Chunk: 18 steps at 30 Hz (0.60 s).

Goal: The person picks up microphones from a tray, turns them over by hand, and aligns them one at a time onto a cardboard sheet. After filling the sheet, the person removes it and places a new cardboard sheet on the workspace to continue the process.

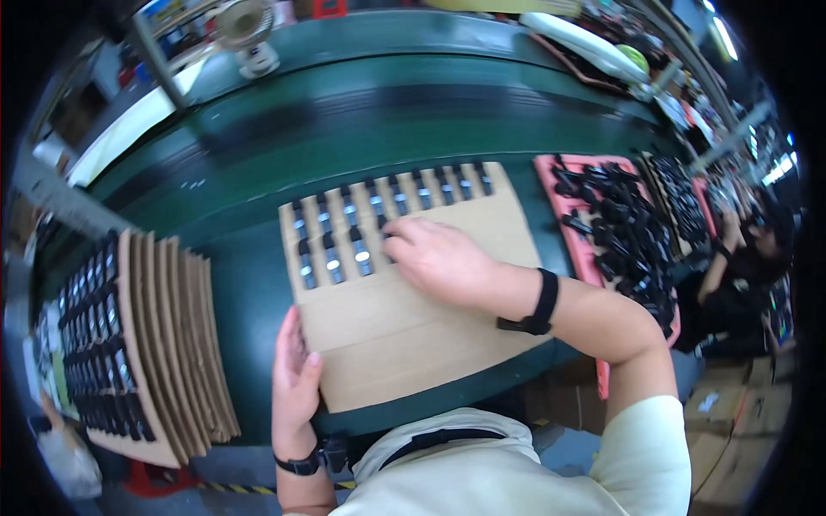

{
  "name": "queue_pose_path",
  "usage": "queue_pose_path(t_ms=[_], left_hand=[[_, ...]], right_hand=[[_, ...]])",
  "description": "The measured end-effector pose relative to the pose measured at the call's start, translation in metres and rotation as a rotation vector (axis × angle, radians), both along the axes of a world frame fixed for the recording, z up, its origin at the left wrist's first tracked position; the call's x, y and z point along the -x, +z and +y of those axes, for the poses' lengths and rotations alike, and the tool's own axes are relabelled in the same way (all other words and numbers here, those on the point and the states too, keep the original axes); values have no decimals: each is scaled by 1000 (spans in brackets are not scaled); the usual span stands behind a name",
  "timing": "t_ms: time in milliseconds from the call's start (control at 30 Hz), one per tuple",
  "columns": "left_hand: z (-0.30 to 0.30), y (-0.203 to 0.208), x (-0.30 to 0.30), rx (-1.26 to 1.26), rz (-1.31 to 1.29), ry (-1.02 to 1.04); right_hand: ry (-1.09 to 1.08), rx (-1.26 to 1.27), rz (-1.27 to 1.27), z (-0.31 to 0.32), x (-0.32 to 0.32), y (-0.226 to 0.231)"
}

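A cardboard sheet (404,344) lies on the green bench in front of me. A full row of small black pieces with shiny grey middles (375,198) runs along its far edge. Below that, a second row begins at the left. My right hand (439,258) reaches over the sheet, fingertips closed around another such black piece (383,225) at the end of the second row; my fingers hide most of it. My left hand (295,378) grips the sheet's left edge, thumb by the edge and fingers along its side.
Upright cardboard sheets (194,344) stand stacked at the left, the outermost covered with similar pieces. A pink tray (578,249) heaped with black parts sits at the right, near another filled tray (675,193). A person (748,267) works beyond. A fan (248,34) stands at the far left.
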<state>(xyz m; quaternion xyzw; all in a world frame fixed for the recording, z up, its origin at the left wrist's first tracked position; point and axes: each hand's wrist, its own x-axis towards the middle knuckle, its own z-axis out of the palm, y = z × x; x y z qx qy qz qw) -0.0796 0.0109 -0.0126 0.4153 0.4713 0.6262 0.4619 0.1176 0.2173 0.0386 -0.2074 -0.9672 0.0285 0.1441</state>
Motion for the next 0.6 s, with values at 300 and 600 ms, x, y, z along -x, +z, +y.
queue_pose_path(t_ms=[300, 600], left_hand=[[2, -9, -4, 85, 124, 90], [6, -11, -11, -14, 383, 418]], right_hand=[[-265, 118, 51, 6, -88, 30], [-752, -17, -137, 66, -233, 8]])
